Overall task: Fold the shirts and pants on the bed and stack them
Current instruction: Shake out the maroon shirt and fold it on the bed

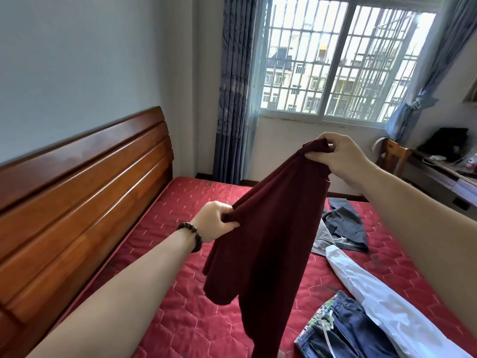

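Both your hands pinch the maroon shirt (260,228) mid-frame above the bed (167,306): left hand (216,223) low, right hand (338,153) high. You look to be opening it; next, spread it flat.

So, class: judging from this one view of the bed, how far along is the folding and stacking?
Done: no folded stack is visible. In hand: the left hand and right hand grip a maroon garment in the air. Left: jeans, a white garment and grey clothes lie unfolded on the mattress.
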### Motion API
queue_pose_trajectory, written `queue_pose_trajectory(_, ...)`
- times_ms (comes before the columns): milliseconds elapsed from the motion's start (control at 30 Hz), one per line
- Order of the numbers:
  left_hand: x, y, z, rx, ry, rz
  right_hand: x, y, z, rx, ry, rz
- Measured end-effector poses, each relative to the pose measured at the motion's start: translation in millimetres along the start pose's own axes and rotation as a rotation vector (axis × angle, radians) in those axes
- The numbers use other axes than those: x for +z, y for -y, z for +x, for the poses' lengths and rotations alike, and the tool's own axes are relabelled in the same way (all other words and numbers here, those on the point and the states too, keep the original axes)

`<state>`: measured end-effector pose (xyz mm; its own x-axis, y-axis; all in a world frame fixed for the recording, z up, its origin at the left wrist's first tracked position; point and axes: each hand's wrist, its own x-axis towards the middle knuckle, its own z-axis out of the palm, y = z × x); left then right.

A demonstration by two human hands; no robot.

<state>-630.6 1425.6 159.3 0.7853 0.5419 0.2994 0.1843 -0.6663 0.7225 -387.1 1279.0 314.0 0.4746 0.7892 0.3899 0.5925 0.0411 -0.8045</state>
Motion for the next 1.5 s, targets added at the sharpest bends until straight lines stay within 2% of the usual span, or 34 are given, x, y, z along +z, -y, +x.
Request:
queue_pose_trajectory(233,16,-2,-12,-0.108,0.056,0.029,-9,0,-11,-0.017,-0.001,-0.030)
queue_pose_trajectory(467,25,-10,-24,-0.082,-0.096,0.144,-23,-2,-22,-0.016,-0.029,0.010)
queue_pose_trajectory(567,24,-9,-31,-0.077,-0.059,0.175,-29,1,-25,-0.025,-0.051,0.034)
queue_pose_trajectory(767,21,11,-52,-0.195,0.039,0.342,-37,5,-35,-0.035,-0.083,0.047)
queue_pose_trajectory(933,21,9,-70,-0.142,-0.059,0.229,-39,5,-43,-0.019,-0.106,0.032)
queue_pose_trajectory(1133,1,1,-86,-0.121,-0.296,0.184,-53,5,-56,0.004,-0.168,-0.003)
queue_pose_trajectory(1500,-28,-23,-122,-0.134,-0.331,0.089,-60,-5,-93,0.080,-0.206,-0.075)
